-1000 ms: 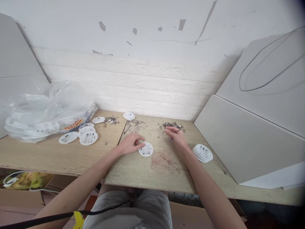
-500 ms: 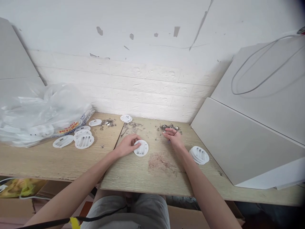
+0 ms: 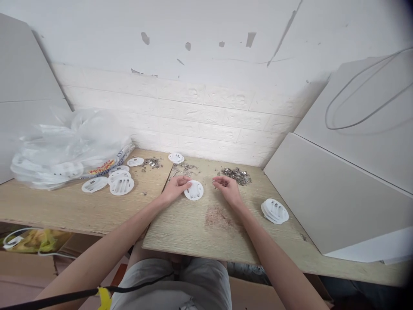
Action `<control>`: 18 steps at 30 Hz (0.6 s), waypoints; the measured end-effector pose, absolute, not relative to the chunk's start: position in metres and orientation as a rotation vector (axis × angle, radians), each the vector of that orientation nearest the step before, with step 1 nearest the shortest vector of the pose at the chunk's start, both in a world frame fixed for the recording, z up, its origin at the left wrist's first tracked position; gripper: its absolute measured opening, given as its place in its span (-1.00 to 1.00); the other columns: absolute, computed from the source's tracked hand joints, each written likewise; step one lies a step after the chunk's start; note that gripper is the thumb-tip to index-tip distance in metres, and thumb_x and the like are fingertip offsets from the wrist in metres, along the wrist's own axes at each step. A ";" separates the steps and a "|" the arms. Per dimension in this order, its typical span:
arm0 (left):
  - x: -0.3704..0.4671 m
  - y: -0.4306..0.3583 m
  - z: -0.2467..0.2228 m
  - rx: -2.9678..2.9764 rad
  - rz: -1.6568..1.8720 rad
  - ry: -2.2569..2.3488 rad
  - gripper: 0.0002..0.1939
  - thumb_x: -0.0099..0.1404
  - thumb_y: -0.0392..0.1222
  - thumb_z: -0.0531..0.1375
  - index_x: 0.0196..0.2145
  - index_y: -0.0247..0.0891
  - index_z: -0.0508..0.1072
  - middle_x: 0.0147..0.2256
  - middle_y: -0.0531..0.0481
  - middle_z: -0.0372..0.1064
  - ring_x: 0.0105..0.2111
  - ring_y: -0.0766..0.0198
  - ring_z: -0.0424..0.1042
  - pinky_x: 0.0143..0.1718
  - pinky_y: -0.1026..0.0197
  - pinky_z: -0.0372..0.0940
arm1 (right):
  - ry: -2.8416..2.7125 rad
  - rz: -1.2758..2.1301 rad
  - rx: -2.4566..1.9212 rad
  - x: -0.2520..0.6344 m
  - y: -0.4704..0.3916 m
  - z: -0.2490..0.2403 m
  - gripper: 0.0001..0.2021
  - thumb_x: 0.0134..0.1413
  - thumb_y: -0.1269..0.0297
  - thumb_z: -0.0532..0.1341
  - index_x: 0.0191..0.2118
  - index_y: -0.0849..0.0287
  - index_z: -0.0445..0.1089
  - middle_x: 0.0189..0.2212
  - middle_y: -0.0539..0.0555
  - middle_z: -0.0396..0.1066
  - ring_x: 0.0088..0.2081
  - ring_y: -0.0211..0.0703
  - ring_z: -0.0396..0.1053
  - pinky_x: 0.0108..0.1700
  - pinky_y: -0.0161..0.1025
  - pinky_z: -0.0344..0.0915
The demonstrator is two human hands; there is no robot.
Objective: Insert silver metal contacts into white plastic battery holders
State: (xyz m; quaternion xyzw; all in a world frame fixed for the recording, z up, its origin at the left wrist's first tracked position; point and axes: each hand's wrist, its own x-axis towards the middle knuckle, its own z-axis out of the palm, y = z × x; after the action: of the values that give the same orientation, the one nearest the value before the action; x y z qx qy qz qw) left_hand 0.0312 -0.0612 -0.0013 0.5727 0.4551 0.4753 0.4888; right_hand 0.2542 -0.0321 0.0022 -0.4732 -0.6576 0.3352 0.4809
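Observation:
A round white disc (image 3: 195, 190) with slots and small metal pieces in it is held at its left edge by my left hand (image 3: 176, 189), thumb on top. To the right of the disc, my right hand (image 3: 226, 187) has its thumb and fingertips pinched together; whatever lies between them is too small to make out. Just behind my right hand spreads a heap of small metal parts (image 3: 240, 175). Smaller metal bits (image 3: 187, 168) are scattered behind my left hand.
Stacked white discs (image 3: 275, 211) lie at the right, near a grey panel (image 3: 335, 189). More discs (image 3: 121, 186) and a clear plastic bag (image 3: 74, 146) are at the left. One small stack (image 3: 176, 158) stands by the brick-patterned wall (image 3: 180, 116).
My right hand has moved off the metal heap, leftward and nearer the disc. My left hand still holds the disc. The whole view has shifted slightly.

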 end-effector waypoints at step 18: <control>0.017 -0.064 0.011 2.157 1.528 1.163 -0.87 0.24 -0.24 0.10 -0.36 -0.25 0.45 -0.28 -0.07 0.47 -0.19 0.21 0.40 -0.06 0.06 0.28 | -1.385 1.151 -0.921 0.202 -0.037 0.017 -0.72 -0.22 0.10 0.33 -0.37 0.17 0.44 -0.61 -0.05 0.26 -0.59 -0.35 0.07 -0.54 -0.31 0.05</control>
State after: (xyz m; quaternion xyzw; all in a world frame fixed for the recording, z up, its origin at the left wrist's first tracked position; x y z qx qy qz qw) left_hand 0.0171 -0.0642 0.0114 0.7409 0.3995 0.5248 0.1265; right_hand 0.2023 -0.0370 0.0175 -0.3858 -0.5805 0.4822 0.5307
